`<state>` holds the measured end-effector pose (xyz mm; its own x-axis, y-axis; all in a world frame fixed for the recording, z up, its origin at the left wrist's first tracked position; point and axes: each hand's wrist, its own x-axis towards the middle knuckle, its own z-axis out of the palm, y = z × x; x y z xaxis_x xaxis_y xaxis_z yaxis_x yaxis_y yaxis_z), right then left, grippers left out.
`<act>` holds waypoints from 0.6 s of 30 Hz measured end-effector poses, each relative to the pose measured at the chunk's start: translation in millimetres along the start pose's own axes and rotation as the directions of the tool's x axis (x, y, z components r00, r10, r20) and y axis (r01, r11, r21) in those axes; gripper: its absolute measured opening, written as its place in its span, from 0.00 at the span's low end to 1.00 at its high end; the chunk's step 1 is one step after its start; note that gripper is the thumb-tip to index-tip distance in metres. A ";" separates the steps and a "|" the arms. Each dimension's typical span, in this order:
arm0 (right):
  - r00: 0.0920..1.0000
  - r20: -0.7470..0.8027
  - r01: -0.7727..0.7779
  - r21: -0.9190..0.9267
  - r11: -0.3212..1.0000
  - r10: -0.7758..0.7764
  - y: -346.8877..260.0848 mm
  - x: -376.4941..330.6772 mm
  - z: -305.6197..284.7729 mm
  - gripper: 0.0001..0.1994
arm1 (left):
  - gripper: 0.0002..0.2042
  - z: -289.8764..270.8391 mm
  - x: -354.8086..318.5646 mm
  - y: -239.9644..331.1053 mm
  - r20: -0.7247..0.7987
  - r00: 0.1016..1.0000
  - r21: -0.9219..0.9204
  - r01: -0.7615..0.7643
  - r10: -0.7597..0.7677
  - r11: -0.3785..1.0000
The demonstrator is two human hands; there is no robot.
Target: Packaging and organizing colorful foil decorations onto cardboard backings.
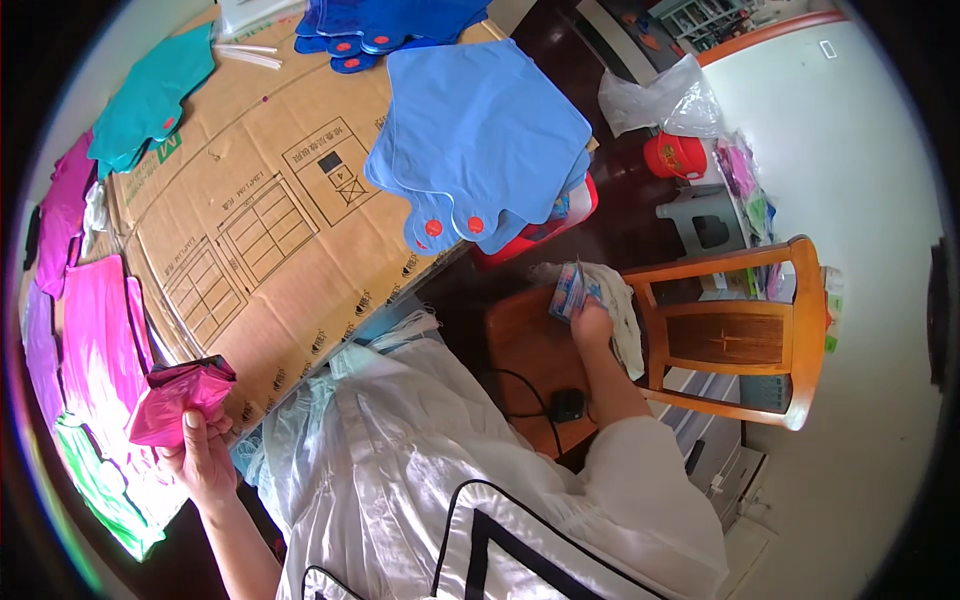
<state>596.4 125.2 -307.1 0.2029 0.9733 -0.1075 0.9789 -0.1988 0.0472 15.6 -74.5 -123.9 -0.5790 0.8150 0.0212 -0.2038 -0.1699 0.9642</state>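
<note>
The left hand (pixel 203 455) grips a folded pink fabric piece (pixel 180 397) at the near edge of the flattened brown cardboard sheet (pixel 270 210). Right of the cardboard, the right hand (pixel 590 325) closes on a blue patterned cloth bundle (pixel 570 290) above the wooden chair (pixel 740 340).

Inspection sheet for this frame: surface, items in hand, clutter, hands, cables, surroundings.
Surface: flattened cardboard over the table.
Items in hand: folded pink fabric piece; small blue patterned packet on the wooden chair.
Clutter: stacks of light blue, teal and magenta fabric pieces.
Hands: left hand grips the pink piece; right hand holds the packet.
Cables: black cable with adapter on the chair seat.
Surroundings: red container, plastic bag, grey stool.
</note>
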 end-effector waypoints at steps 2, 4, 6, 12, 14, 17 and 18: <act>0.999 0.031 0.042 -0.009 0.999 -0.042 3.3 -2.1 -28.2 0.12 | 0.10 5.9 0.7 0.6 -0.004 1.000 -0.028 -0.010 0.010 1.000; 0.998 0.029 0.063 -0.003 0.998 -0.063 6.7 -1.2 -67.3 0.12 | 0.10 7.1 1.1 1.4 -0.009 1.000 -0.039 -0.015 0.014 0.999; 0.994 0.007 0.109 0.099 0.989 -0.111 27.2 6.7 -97.3 0.14 | 0.10 5.6 1.3 -0.8 -0.015 1.000 -0.036 -0.012 0.012 0.999; 0.994 0.104 -0.056 0.710 0.702 -0.025 52.1 32.7 -203.8 0.20 | 0.12 9.1 -1.9 4.2 0.016 1.000 -0.046 -0.004 0.005 0.999; 1.000 0.028 -0.028 0.827 0.562 0.008 73.6 46.6 -240.9 0.19 | 0.12 16.6 -1.7 9.3 -0.010 1.000 -0.027 0.019 -0.019 0.999; 0.990 -0.140 0.123 0.803 0.584 -0.016 63.3 57.5 -315.3 0.19 | 0.11 21.8 -3.1 14.5 -0.068 0.995 0.039 0.082 -0.079 0.996; 0.977 -0.210 0.195 0.773 0.604 -0.046 47.2 56.0 -345.9 0.19 | 0.10 9.2 -4.2 10.5 -0.006 0.996 0.113 0.093 -0.093 0.989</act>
<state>645.5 210.1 32.6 0.1482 0.9837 0.1017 0.6501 -0.0194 -0.7596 23.2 -74.6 -111.4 -0.5621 0.8241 -0.0701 -0.1666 -0.0298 0.9856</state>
